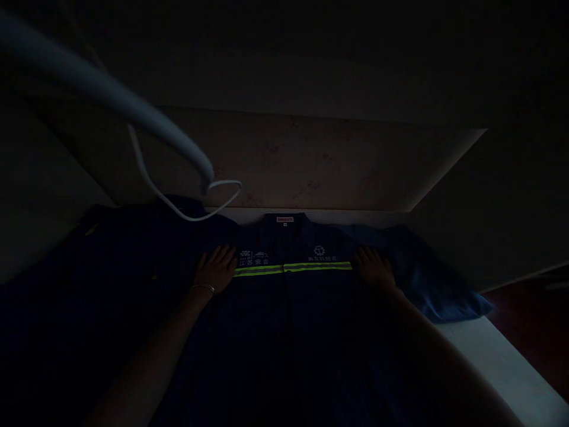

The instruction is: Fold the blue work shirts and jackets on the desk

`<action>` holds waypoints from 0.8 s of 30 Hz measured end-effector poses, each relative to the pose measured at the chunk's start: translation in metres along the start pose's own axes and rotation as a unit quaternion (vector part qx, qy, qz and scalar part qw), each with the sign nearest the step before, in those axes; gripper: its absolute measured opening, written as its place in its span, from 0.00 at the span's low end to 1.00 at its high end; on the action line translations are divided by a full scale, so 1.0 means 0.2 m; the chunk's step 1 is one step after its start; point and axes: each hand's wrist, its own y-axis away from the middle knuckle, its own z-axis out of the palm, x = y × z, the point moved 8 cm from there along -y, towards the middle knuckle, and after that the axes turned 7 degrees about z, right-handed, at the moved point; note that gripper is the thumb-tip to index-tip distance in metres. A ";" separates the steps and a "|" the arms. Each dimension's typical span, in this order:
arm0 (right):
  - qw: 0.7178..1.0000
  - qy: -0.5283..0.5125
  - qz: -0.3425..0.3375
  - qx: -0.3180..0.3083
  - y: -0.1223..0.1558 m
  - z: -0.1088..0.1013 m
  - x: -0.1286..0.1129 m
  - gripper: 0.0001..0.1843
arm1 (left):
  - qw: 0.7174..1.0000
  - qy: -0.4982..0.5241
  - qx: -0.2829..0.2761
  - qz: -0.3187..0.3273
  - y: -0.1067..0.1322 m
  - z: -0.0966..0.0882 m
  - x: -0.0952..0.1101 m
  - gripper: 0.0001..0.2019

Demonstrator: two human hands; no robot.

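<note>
A dark blue work jacket lies face up, its collar toward the far wall. A yellow-green reflective stripe crosses its chest, below printed white logos and characters. My left hand rests flat on the chest at the stripe's left end, fingers spread; a thin bracelet circles that wrist. At the stripe's right end, my right hand presses flat with its fingers apart. More dark blue clothing spreads out to the left. The lower part of the jacket fades into deep shadow.
A white cable and a thick pale tube hang close to the camera at upper left. Behind the jacket stands a flower-patterned panel. A blue shiny pillow-like item lies at right on a pale surface.
</note>
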 end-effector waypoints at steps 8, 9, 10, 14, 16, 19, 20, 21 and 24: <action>1.000 0.003 0.008 -0.016 0.00 0.00 -0.01 0.30 | 0.998 0.002 0.004 -0.061 0.02 -0.04 0.00 0.32; 1.000 0.004 0.005 -0.016 0.00 -0.01 -0.01 0.29 | 0.998 0.008 0.000 -0.066 0.03 -0.04 0.00 0.32; 1.000 0.001 0.007 -0.015 0.00 -0.01 -0.01 0.29 | 0.998 0.014 0.001 -0.067 0.04 -0.06 -0.01 0.33; 0.999 -0.023 0.023 0.005 0.00 -0.02 0.00 0.30 | 0.991 0.053 0.107 -0.065 0.17 -0.21 -0.22 0.30; 0.999 -0.021 0.016 0.022 0.00 -0.02 0.01 0.30 | 0.974 0.101 0.138 -0.148 0.27 -0.27 -0.46 0.29; 0.999 -0.007 -0.002 0.039 -0.01 -0.01 0.00 0.29 | 0.942 0.163 0.100 -0.277 0.39 -0.27 -0.78 0.29; 0.999 -0.006 -0.003 0.039 -0.01 0.00 0.01 0.29 | 0.938 0.170 0.090 -0.289 0.41 -0.27 -0.83 0.29; 0.999 -0.008 0.002 0.039 -0.01 0.00 0.01 0.29 | 0.938 0.173 0.085 -0.288 0.42 -0.27 -0.86 0.30; 0.999 -0.022 0.017 0.038 -0.01 -0.01 0.02 0.30 | 0.943 0.178 0.078 -0.270 0.39 -0.26 -0.86 0.32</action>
